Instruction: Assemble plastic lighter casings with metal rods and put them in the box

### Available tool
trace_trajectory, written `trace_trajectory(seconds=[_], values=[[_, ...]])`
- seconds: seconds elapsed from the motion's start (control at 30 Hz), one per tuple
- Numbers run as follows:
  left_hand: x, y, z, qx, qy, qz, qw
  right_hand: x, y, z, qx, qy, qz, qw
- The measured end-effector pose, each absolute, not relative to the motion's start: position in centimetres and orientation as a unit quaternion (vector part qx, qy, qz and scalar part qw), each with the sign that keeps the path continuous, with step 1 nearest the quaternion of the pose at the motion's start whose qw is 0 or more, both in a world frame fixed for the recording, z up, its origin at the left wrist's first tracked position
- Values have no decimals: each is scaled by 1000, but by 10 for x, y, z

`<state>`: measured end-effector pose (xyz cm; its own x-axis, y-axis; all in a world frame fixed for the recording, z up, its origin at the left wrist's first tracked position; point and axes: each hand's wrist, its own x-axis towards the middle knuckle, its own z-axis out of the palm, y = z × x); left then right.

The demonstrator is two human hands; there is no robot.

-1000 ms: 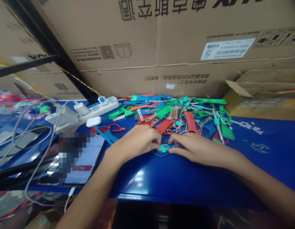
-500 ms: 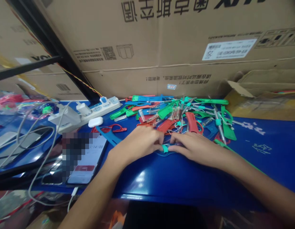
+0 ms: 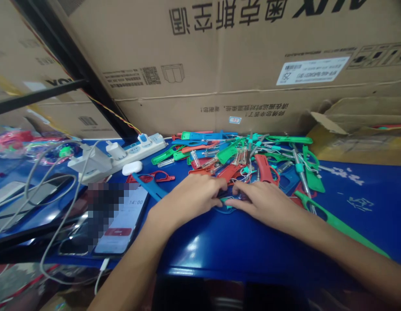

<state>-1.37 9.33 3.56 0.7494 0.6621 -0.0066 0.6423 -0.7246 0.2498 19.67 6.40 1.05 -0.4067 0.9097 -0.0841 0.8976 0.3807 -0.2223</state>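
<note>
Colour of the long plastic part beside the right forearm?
Green; that long part shows best in the head view.

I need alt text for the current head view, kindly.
A person's left hand and right hand curl around a small teal part at a blue table. Behind lie jumbled colourful plastic pieces before a large cardboard box.

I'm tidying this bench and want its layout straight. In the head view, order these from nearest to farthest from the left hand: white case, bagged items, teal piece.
From the left hand:
1. Teal piece: by its fingers, toward the right hand.
2. White case: to the left, beside the power strip.
3. Bagged items: far left.
</note>
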Motion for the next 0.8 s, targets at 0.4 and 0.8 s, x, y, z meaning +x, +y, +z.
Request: trace_trajectory(seconds=[0.4, 0.8], values=[[-30, 106, 44, 881, 432, 116, 155, 208, 71, 18, -503, -840, 132, 155], [-25, 111, 36, 888, 388, 76, 233, 364, 79, 98, -548, -750, 197, 313]])
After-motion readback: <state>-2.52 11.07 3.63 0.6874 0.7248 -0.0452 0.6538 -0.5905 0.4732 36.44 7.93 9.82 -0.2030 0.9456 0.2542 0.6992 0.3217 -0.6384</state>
